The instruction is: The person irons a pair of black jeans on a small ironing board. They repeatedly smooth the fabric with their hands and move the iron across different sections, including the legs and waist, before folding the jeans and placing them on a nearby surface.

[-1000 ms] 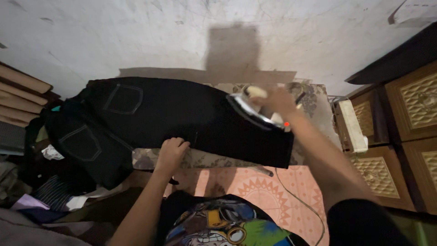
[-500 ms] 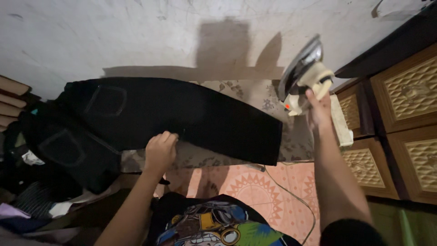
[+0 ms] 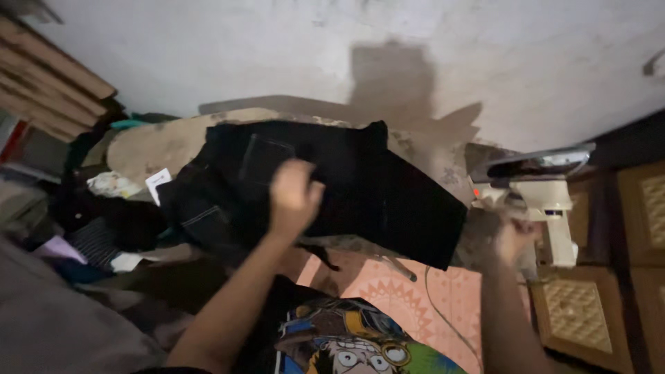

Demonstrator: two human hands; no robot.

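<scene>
Left hand (image 3: 294, 196): fingers closed on black jeans (image 3: 360, 194), bunched over ironing board (image 3: 149, 145)
Right hand (image 3: 514, 239): blurred, grip unclear, just below cream iron (image 3: 537, 187)

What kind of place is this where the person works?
Probably a room in a home, used for ironing. Black jeans lie on a padded ironing board by a plain wall, an electric iron stands at its end, and carved wooden drawers are beside it.

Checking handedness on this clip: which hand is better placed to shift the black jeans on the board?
Left, probably. The left hand is already over the jeans, while the right hand is off the board's end beside the upright iron.
</scene>
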